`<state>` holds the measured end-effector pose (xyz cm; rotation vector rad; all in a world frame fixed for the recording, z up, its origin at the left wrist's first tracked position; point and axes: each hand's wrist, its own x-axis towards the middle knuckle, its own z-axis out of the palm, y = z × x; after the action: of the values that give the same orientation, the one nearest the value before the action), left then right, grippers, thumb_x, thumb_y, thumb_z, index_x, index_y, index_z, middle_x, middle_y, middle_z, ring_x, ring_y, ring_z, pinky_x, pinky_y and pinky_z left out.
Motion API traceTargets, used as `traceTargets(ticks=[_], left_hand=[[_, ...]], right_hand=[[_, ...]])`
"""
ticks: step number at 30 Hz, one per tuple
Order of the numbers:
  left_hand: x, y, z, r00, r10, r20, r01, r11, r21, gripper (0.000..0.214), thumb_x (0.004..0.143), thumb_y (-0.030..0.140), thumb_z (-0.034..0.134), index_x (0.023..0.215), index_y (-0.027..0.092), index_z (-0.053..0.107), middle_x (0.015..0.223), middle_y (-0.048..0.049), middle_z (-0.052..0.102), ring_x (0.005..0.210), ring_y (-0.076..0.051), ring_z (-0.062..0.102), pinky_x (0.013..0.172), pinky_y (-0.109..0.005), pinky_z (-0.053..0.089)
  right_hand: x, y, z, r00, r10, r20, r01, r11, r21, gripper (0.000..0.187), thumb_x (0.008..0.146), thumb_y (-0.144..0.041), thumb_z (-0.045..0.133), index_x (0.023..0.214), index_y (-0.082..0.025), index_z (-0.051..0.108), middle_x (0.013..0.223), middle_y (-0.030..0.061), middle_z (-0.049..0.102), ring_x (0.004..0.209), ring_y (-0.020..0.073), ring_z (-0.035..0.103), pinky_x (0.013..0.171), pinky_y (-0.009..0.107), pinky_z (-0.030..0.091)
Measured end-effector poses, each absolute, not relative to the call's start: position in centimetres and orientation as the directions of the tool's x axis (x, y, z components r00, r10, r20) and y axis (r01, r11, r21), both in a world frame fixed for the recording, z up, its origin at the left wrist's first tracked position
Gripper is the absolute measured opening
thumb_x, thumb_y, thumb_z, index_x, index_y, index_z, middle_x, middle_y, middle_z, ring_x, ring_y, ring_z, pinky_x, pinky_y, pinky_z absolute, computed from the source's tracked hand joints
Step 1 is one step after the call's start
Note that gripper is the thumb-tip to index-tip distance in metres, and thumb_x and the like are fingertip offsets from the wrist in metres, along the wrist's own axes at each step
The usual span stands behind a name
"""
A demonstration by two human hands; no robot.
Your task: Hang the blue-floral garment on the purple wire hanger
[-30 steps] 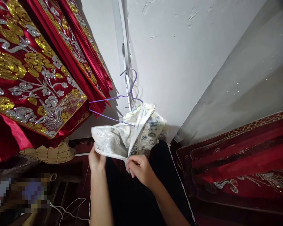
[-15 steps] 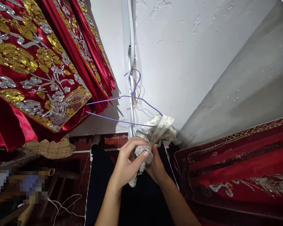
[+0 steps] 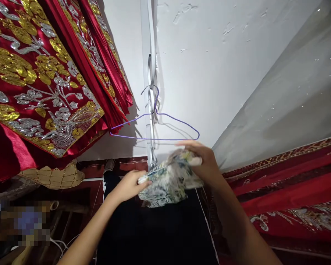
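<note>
Holding the cloth (image 3: 167, 182) just below the hanger (image 3: 162, 139), pinched in the left hand (image 3: 131, 184) at one end and gripped in the blurred right hand (image 3: 206, 161) at the other. Probably light, soft and floppy, hardly fragile; best taken by its edges to limit bunching.

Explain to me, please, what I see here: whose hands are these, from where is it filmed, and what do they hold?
There is no machine: these are a person's own bare hands, filmed by one head-worn camera looking forward and down. The left hand and the right hand each hold a side of a patterned cloth, above dark trousers. Just beyond it hangs a purple hanger, before a pale wall. Red embroidered cloth hangs at the left.
</note>
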<state>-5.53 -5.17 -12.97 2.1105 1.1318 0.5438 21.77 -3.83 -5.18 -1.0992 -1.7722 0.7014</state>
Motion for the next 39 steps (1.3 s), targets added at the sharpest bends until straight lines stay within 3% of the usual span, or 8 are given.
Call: traceTargets(ticks=[3, 9, 14, 18, 22, 27, 31, 39], left_hand=[[-9.4, -4.7, -11.4, 0.417, 0.908, 0.039, 0.702, -0.349, 0.621, 0.04, 0.096, 0.054, 0.048, 0.083, 0.019, 0.064, 0.08, -0.0047, 0.067, 0.076, -0.022, 0.06, 0.071, -0.028, 0.041], [-17.2, -3.2, -9.2, 0.303, 0.925, -0.229, 0.844, -0.148, 0.516, 0.043, 0.089, 0.056, 0.053, 0.077, 0.018, 0.069, 0.074, -0.0058, 0.07, 0.07, -0.025, 0.063, 0.066, -0.029, 0.043], [-18.3, -2.1, -5.5, 0.321, 0.925, 0.202, 0.799, -0.38, 0.466, 0.031, 0.09, 0.045, 0.056, 0.098, 0.021, 0.073, 0.13, -0.0129, 0.067, 0.122, -0.034, 0.06, 0.106, -0.041, 0.043], [-15.1, -1.5, -1.7, 0.409, 0.808, 0.424, 0.718, -0.571, 0.397, 0.028, 0.087, 0.03, 0.058, 0.11, 0.02, 0.069, 0.147, -0.0125, 0.053, 0.137, -0.033, 0.049, 0.115, -0.044, 0.038], [-12.4, -1.5, 0.4, 0.544, 0.732, 0.411, 0.621, -0.68, 0.39, 0.032, 0.084, 0.024, 0.062, 0.115, 0.021, 0.069, 0.143, -0.0099, 0.056, 0.132, -0.031, 0.055, 0.115, -0.041, 0.04], [-13.6, -2.5, -1.8, 0.554, 0.82, 0.148, 0.755, -0.569, 0.327, 0.019, 0.089, 0.033, 0.06, 0.086, 0.022, 0.075, 0.133, -0.0099, 0.065, 0.126, -0.034, 0.06, 0.111, -0.044, 0.046], [-16.1, -4.7, -4.0, 0.463, 0.885, 0.035, 0.843, -0.453, 0.291, 0.031, 0.093, 0.048, 0.056, 0.093, 0.023, 0.075, 0.134, -0.0115, 0.066, 0.128, -0.036, 0.059, 0.11, -0.046, 0.046], [-11.6, -2.9, 1.0, 0.482, 0.756, 0.443, 0.727, -0.627, 0.279, 0.008, 0.09, 0.027, 0.055, 0.086, 0.021, 0.059, 0.151, -0.0129, 0.048, 0.141, -0.033, 0.045, 0.116, -0.049, 0.037]], right_hand=[[19.9, 0.4, -7.0, -0.12, 0.938, 0.326, 0.344, 0.347, -0.872, 0.051, 0.076, -0.02, 0.06, 0.127, -0.019, 0.063, 0.083, 0.0028, 0.07, 0.071, 0.0172, 0.06, 0.066, 0.026, 0.046], [18.8, 4.1, -11.8, -0.179, 0.947, 0.266, 0.437, 0.318, -0.841, 0.012, 0.079, -0.026, 0.05, 0.068, -0.02, 0.053, 0.062, -0.0024, 0.049, 0.064, 0.0135, 0.043, 0.059, 0.024, 0.034], [21.5, 2.3, -10.7, -0.155, 0.938, 0.312, 0.491, 0.347, -0.799, 0.029, 0.078, -0.028, 0.051, 0.059, -0.022, 0.03, 0.058, -0.0049, 0.026, 0.06, 0.0112, 0.026, 0.053, 0.026, 0.021], [21.9, 0.7, -9.0, -0.168, 0.926, 0.339, 0.487, 0.377, -0.788, 0.024, 0.079, -0.027, 0.049, 0.06, -0.021, 0.036, 0.06, -0.004, 0.033, 0.062, 0.0115, 0.029, 0.055, 0.026, 0.025], [22.4, 0.1, -8.7, -0.123, 0.928, 0.353, 0.51, 0.364, -0.78, 0.016, 0.077, -0.026, 0.049, 0.063, -0.02, 0.044, 0.064, -0.0023, 0.046, 0.063, 0.0126, 0.036, 0.056, 0.026, 0.031], [23.5, 0.3, -8.9, -0.012, 0.935, 0.353, 0.545, 0.302, -0.782, 0.023, 0.076, -0.025, 0.051, 0.061, -0.022, 0.034, 0.058, -0.0041, 0.034, 0.06, 0.0118, 0.03, 0.053, 0.026, 0.023], [22.9, 0.7, -9.7, -0.072, 0.912, 0.403, 0.568, 0.369, -0.735, 0.028, 0.075, -0.024, 0.05, 0.058, -0.022, 0.027, 0.057, -0.0046, 0.027, 0.059, 0.0112, 0.024, 0.054, 0.027, 0.019], [20.5, -0.8, -9.4, -0.154, 0.917, 0.369, 0.373, 0.4, -0.837, 0.015, 0.071, -0.021, 0.049, 0.058, -0.02, 0.043, 0.058, -0.0026, 0.041, 0.06, 0.0122, 0.035, 0.056, 0.027, 0.029]])
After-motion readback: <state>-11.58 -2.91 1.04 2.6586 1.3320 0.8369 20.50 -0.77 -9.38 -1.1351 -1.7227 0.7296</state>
